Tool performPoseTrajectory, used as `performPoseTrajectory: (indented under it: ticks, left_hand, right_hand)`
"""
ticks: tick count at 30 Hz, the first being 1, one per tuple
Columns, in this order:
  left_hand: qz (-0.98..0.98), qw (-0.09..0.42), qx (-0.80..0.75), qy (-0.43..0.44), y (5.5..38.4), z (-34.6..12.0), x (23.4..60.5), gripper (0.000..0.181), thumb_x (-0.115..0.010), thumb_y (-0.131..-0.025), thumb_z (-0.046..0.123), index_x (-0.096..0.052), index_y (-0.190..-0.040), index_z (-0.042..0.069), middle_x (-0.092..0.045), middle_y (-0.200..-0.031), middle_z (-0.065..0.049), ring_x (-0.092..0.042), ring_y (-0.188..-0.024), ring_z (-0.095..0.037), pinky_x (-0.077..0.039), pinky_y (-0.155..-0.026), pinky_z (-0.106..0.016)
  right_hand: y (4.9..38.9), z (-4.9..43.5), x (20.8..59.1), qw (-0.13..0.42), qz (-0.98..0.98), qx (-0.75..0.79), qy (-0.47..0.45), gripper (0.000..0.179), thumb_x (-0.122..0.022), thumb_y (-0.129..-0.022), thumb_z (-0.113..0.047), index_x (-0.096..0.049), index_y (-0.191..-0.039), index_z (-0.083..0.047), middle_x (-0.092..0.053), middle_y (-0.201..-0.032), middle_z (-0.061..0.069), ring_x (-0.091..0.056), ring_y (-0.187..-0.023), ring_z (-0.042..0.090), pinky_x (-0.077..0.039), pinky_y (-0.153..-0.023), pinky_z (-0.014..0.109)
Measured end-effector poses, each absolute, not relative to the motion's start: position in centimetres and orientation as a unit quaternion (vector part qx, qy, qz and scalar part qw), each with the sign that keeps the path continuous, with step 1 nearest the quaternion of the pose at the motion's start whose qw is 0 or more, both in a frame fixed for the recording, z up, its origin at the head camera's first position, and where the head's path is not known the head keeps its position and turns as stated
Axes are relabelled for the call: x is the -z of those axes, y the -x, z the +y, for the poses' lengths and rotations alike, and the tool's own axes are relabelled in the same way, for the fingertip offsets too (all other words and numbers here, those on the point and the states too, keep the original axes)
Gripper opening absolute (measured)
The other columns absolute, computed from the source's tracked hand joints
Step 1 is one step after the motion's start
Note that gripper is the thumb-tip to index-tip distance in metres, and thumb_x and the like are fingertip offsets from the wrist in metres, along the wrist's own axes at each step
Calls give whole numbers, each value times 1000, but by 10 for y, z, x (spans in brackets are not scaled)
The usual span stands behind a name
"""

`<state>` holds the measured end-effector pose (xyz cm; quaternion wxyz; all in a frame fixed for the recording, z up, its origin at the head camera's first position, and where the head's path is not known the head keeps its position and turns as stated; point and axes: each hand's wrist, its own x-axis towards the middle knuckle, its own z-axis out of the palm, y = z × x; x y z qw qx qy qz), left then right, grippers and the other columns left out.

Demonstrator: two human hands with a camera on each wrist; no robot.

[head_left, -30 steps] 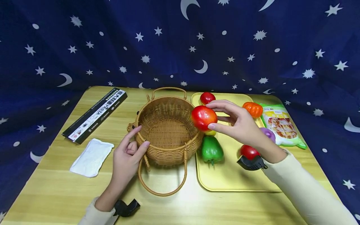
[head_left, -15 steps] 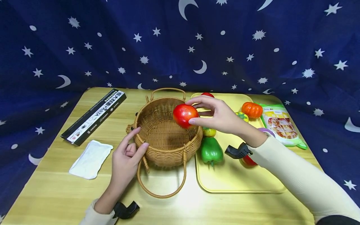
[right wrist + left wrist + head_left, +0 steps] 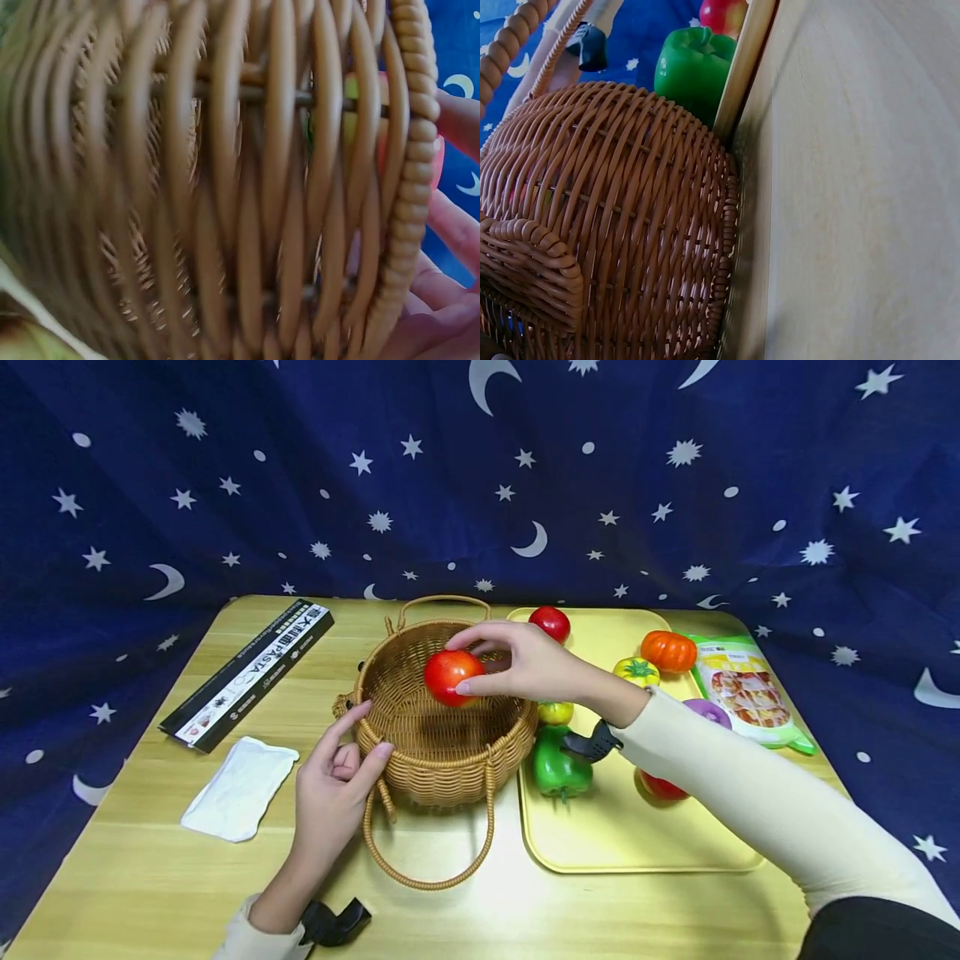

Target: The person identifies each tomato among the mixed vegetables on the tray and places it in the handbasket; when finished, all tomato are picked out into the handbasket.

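The right hand [image 3: 517, 662] is pinching a red fruit [image 3: 448, 678] between thumb and fingers over the opening of the wicker basket [image 3: 442, 777], while the left hand [image 3: 333, 789] is touching the basket's near left rim with thumb and index finger spread apart. Just right of the basket, a green pepper [image 3: 557, 768] is lying on the left side of a yellow tray [image 3: 600, 847], and a white packet [image 3: 240, 787] is resting on the table [image 3: 150, 877] left of the left hand.
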<state>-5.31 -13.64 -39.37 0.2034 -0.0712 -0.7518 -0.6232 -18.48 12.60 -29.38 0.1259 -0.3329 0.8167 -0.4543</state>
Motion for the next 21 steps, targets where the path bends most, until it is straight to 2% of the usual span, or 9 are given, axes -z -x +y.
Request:
performPoseTrajectory:
  ticks: [5,12,18,21]
  left_hand:
    - [-748,203,627,72,54,-137,395,54,-77,-90,1,-63,-140,15,-24,-62,0,-24,-55,-12,-21,-48,-26]
    - [-747,201,630,71,53,-136,395,52,-77,-90,1,-63,-139,11,-23,-63,-1,-23,-55,-12,-20,-47,-26]
    - [-747,202,630,69,52,-136,394,53,-77,-90,1,-64,-139,16,-23,-63,-2,-23,-55,-12,-21,-47,-26]
    - [-747,202,630,69,52,-136,394,52,-77,-90,1,-63,-139,13,-23,-63,-2,-23,-55,-12,-21,-48,-25]
  right_hand:
    - [189,113,294,123,820,437,349,49,-87,-83,-29,-70,-127,-16,-66,-126,-4,-66,-111,17,-54,-93,36]
    - [193,101,301,137,826,405,367,49,-87,-84,-32,-69,-127,-16,-65,-128,-4,-66,-115,20,-54,-92,29]
    - [193,100,301,137,835,374,379,48,-86,-84,-34,-70,-127,-17,-66,-129,-4,-66,-115,19,-53,-96,34]
    - [191,102,298,141,836,371,378,48,-85,-86,-33,-69,-128,-16,-66,-129,-4,-65,-117,19,-52,-98,34]
